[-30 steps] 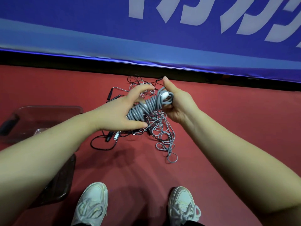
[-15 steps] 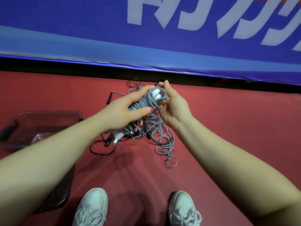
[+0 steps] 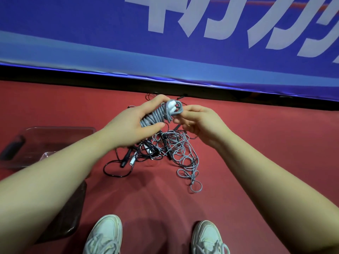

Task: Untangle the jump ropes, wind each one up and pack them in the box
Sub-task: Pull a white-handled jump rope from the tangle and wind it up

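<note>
Currently: L grip (image 3: 131,125) closed round wound rope (image 3: 156,117), axis near-left to far-right; R grip (image 3: 199,123) pinches far end; box (image 3: 58,128) left, L nearer.

Bright, even light from above; soft shadows on red floor (image 3: 156,208) nr bottom edge. Strong wide-angle bend at edges; centre sharp.

We look to be in an indoor sports hall. We stand on a smooth red court floor (image 3: 266,143), and along its far edge runs a long blue barrier (image 3: 82,33) printed with big white letters (image 3: 216,21). Tangled jump ropes (image 3: 178,151) lie on that floor, just ahead of our white sneakers (image 3: 104,235).
</note>
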`<state>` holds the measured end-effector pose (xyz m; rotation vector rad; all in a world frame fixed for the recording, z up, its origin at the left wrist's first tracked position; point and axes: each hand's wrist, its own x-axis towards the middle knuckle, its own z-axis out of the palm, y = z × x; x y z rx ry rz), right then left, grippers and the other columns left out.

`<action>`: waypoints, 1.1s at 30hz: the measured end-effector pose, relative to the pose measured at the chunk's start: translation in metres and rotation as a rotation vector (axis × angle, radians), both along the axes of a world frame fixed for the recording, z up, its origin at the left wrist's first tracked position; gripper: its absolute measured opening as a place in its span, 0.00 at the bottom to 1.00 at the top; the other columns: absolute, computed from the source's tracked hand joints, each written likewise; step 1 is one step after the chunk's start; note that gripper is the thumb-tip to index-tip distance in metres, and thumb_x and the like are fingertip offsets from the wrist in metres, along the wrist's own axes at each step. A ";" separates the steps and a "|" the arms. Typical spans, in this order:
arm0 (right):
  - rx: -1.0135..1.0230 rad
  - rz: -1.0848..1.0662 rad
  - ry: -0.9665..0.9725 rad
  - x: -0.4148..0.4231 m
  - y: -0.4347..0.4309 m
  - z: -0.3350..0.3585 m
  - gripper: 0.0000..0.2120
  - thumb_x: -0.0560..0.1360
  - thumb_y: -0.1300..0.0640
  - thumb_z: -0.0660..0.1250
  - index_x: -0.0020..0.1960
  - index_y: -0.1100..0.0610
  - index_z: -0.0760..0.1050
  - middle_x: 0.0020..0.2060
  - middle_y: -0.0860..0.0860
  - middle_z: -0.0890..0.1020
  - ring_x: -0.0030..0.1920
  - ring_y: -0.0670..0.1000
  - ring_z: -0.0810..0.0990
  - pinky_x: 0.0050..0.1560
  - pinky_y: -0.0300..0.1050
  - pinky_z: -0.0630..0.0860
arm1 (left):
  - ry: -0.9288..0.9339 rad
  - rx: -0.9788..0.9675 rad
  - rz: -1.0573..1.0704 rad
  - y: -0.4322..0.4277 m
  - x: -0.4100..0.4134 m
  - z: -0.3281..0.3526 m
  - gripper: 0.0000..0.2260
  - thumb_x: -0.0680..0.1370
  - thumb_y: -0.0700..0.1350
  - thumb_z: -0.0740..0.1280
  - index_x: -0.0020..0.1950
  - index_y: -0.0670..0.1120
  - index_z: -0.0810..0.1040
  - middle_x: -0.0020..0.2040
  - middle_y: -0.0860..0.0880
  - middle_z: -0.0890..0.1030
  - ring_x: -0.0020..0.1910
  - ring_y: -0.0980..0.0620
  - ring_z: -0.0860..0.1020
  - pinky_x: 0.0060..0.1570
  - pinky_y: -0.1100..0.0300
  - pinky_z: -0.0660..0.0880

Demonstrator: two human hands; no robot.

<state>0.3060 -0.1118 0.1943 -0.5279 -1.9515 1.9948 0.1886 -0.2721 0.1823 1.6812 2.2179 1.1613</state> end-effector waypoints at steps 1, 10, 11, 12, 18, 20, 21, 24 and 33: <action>-0.032 0.010 -0.004 0.001 0.000 0.001 0.07 0.76 0.66 0.63 0.41 0.59 0.76 0.30 0.50 0.82 0.31 0.42 0.80 0.33 0.31 0.74 | 0.063 -0.021 0.022 -0.001 0.000 0.001 0.21 0.75 0.52 0.66 0.64 0.66 0.61 0.39 0.59 0.76 0.32 0.59 0.73 0.39 0.61 0.72; 0.203 -0.017 -0.035 0.000 -0.004 0.003 0.03 0.74 0.61 0.68 0.42 0.58 0.79 0.35 0.53 0.81 0.36 0.47 0.79 0.40 0.35 0.77 | 0.216 -0.015 0.052 -0.002 -0.002 -0.005 0.22 0.72 0.56 0.61 0.65 0.63 0.60 0.47 0.58 0.76 0.43 0.54 0.73 0.44 0.52 0.75; 0.181 -0.046 -0.032 -0.001 -0.007 0.002 0.04 0.74 0.64 0.68 0.41 0.58 0.79 0.34 0.54 0.80 0.34 0.47 0.78 0.38 0.35 0.76 | 0.202 -0.018 0.051 -0.002 -0.002 -0.007 0.22 0.73 0.56 0.62 0.65 0.63 0.60 0.47 0.58 0.76 0.43 0.55 0.73 0.44 0.52 0.75; 0.142 -0.068 -0.022 -0.003 -0.009 0.001 0.06 0.74 0.66 0.67 0.40 0.59 0.79 0.33 0.54 0.80 0.33 0.46 0.78 0.37 0.35 0.75 | 0.188 -0.016 0.049 -0.001 -0.002 -0.008 0.22 0.73 0.55 0.63 0.65 0.63 0.61 0.47 0.58 0.76 0.42 0.55 0.73 0.44 0.52 0.75; 0.197 -0.216 -0.001 -0.017 -0.011 -0.002 0.10 0.72 0.69 0.64 0.38 0.56 0.78 0.28 0.47 0.79 0.27 0.40 0.75 0.30 0.29 0.70 | 0.033 0.017 0.079 0.012 -0.001 -0.013 0.19 0.76 0.50 0.66 0.61 0.64 0.63 0.36 0.57 0.76 0.31 0.58 0.73 0.37 0.61 0.71; 0.364 -0.213 -0.059 -0.017 -0.007 -0.002 0.09 0.73 0.66 0.65 0.37 0.55 0.78 0.28 0.46 0.79 0.29 0.41 0.76 0.33 0.31 0.71 | -0.045 0.026 0.070 0.013 -0.002 -0.015 0.17 0.76 0.49 0.66 0.60 0.63 0.65 0.35 0.59 0.76 0.29 0.58 0.74 0.35 0.63 0.71; 0.465 -0.193 -0.101 -0.016 -0.005 -0.003 0.08 0.73 0.64 0.65 0.37 0.57 0.79 0.28 0.47 0.79 0.30 0.43 0.75 0.36 0.34 0.71 | -0.086 0.018 0.061 0.013 -0.003 -0.017 0.17 0.76 0.49 0.66 0.60 0.62 0.66 0.34 0.57 0.77 0.29 0.58 0.75 0.35 0.64 0.72; 0.692 -0.136 -0.185 -0.016 -0.003 -0.007 0.09 0.75 0.58 0.65 0.41 0.63 0.79 0.31 0.52 0.78 0.31 0.46 0.71 0.35 0.38 0.67 | -0.213 -0.019 0.013 0.010 -0.008 -0.021 0.16 0.77 0.47 0.66 0.60 0.64 0.67 0.37 0.51 0.79 0.33 0.53 0.80 0.39 0.61 0.77; 0.014 -0.190 0.118 -0.033 -0.017 -0.026 0.11 0.78 0.61 0.62 0.38 0.55 0.76 0.25 0.44 0.75 0.27 0.42 0.68 0.32 0.34 0.65 | -0.553 0.049 -0.092 0.012 -0.016 -0.023 0.14 0.81 0.43 0.61 0.63 0.58 0.68 0.37 0.53 0.79 0.35 0.49 0.80 0.38 0.54 0.79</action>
